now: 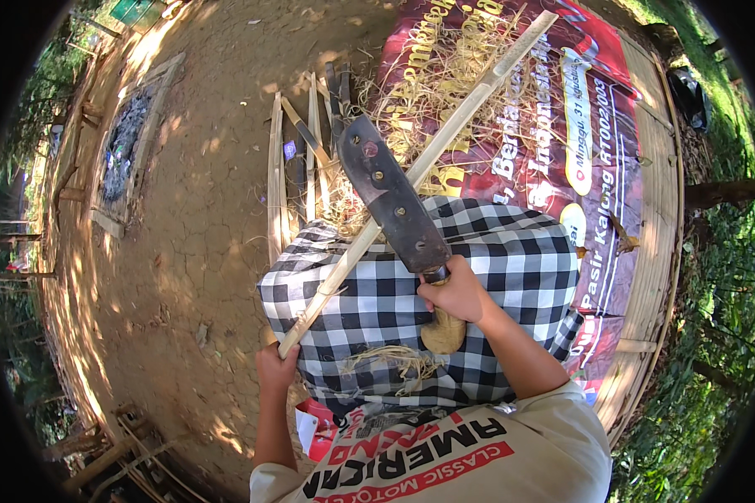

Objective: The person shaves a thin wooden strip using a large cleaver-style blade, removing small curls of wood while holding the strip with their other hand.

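My right hand (459, 291) is wrapped round the wooden handle of a large machete (392, 191), whose broad dark blade has several round rivets or holes and points up and to the left. Closed round the lower end of a long pale bamboo strip (344, 267) is my left hand (276, 366). The strip runs slantwise from that hand to the upper right and passes behind the blade, which lies across it. A black-and-white checked cloth (512, 268) covers my lap under both. Some thin bamboo shavings (394, 365) rest on the cloth near my waist.
A printed red and purple banner (604, 210) lies over a bamboo platform (658, 251) on the right, with a heap of curly shavings (478, 50) on it. Split bamboo pieces (277, 168) lie beyond my lap. A framed ash pit (130, 138) is in the dirt ground at left.
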Demonstrator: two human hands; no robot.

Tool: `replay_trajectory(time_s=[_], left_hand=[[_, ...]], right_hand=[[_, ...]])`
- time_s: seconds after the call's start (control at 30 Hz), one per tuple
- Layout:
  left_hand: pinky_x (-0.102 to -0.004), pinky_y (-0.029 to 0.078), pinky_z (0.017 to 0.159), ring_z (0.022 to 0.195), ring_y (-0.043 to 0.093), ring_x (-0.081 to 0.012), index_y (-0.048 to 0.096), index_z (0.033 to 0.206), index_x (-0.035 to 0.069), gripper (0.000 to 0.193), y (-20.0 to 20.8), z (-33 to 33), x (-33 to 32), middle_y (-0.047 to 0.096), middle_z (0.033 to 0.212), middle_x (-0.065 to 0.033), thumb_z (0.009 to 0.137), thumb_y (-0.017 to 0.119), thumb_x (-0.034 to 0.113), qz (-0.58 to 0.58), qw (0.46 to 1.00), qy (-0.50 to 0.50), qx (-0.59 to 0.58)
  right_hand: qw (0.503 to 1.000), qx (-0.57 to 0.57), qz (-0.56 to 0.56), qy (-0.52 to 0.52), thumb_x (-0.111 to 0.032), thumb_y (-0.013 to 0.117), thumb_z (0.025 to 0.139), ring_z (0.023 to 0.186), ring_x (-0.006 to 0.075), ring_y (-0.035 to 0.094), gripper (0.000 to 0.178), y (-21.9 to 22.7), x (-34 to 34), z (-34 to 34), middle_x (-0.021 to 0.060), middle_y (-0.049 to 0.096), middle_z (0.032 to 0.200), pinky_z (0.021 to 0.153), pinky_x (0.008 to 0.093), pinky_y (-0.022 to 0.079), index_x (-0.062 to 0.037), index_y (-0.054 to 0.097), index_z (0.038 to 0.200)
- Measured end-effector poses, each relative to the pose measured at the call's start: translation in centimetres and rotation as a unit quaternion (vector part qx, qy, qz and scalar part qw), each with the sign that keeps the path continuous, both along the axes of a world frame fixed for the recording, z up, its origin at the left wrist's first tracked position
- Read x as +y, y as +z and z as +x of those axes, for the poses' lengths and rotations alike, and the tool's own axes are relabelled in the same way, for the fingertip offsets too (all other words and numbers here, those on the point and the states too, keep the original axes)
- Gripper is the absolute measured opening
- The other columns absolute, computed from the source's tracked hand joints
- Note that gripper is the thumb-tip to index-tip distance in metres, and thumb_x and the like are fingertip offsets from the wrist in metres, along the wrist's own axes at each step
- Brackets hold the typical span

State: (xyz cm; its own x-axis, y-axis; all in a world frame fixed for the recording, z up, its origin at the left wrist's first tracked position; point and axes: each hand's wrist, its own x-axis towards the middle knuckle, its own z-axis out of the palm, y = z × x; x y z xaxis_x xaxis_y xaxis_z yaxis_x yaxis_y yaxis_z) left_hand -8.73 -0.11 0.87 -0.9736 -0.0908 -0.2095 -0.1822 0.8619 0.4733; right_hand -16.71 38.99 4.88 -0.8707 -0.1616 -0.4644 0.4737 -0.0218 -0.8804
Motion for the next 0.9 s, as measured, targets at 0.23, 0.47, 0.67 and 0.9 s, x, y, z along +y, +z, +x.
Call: replay_trajectory(time_s=[0.23, 0.47, 0.67, 0.9], left_hand=[[-0.0460, 0.046, 0.053, 0.061, 0.060, -0.0450, 0.061, 0.070, -0.006, 0.044, 0.2, -0.2, 0.1, 0.057, 0.061, -0.0266, 0.074, 0.072, 0.036, -0.018, 1.000, 0.004, -0.019], [-0.0462, 0.045, 0.053, 0.061, 0.060, -0.0452, 0.060, 0.069, -0.006, 0.046, 0.0, -0.5, -0.1, 0.056, 0.061, -0.0272, 0.074, 0.073, 0.037, -0.020, 1.000, -0.005, -0.009], [-0.0465, 0.045, 0.053, 0.061, 0.060, -0.0445, 0.060, 0.069, -0.006, 0.049, -0.1, -0.1, -0.3, 0.057, 0.061, -0.0271, 0.074, 0.073, 0.041, -0.023, 0.999, 0.018, -0.031], [-0.0476, 0.046, 0.055, 0.062, 0.060, -0.0448, 0.060, 0.069, -0.005, 0.049, 0.4, -0.4, -0.5, 0.057, 0.062, -0.0260, 0.072, 0.073, 0.041, -0.023, 1.000, -0.015, -0.007]], right_hand=[[0.998, -0.037, 0.000, -0.055, 0.004, 0.063, 0.073, 0.052, 0.0142, 0.057, 0.009, 1.4, 1.1, -1.3, 0.0067, 0.057, 0.064, 0.050, 0.0292, 0.046, 0.0020, 0.055, 0.077], [0.999, -0.029, 0.004, 0.017, 0.001, 0.063, 0.072, 0.051, 0.0145, 0.057, 0.009, 0.0, 0.2, -0.1, 0.0062, 0.058, 0.063, 0.050, 0.0293, 0.046, 0.0016, 0.055, 0.076], [0.995, -0.064, -0.010, -0.076, 0.005, 0.063, 0.073, 0.051, 0.0154, 0.057, 0.011, 2.2, 1.3, -2.3, 0.0067, 0.055, 0.063, 0.049, 0.0296, 0.047, 0.0014, 0.054, 0.077], [0.997, -0.055, 0.023, 0.046, 0.003, 0.061, 0.072, 0.051, 0.0149, 0.057, 0.009, 1.9, 0.2, -0.7, 0.0071, 0.057, 0.063, 0.049, 0.0296, 0.046, 0.0025, 0.055, 0.077]])
